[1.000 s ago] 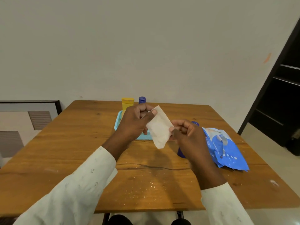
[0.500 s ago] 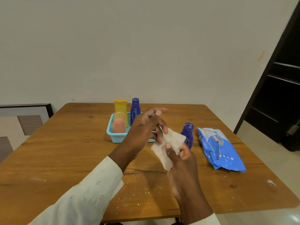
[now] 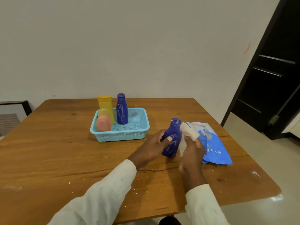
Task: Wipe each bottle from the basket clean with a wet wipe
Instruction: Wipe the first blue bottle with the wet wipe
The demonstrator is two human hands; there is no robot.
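A dark blue bottle [image 3: 172,137] stands on the wooden table [image 3: 65,153], right of the basket. My left hand [image 3: 154,146] grips its lower body, thumb across the front. My right hand [image 3: 191,150] holds a white wet wipe [image 3: 188,133] pressed against the bottle's right side. The light blue basket [image 3: 120,135] holds a second dark blue bottle [image 3: 122,109], a yellow bottle [image 3: 105,104] and a pink bottle [image 3: 103,123], all upright.
A blue pack of wet wipes [image 3: 214,146] lies on the table just right of my right hand. A dark doorway [image 3: 272,78] is at the right. A framed picture [image 3: 13,111] leans by the wall at the left. Crumbs dot the near table.
Both hands moved right and down from in front of the basket. My left hand let go of the wipe and took hold of the blue bottle. The right hand brought the wipe to it.
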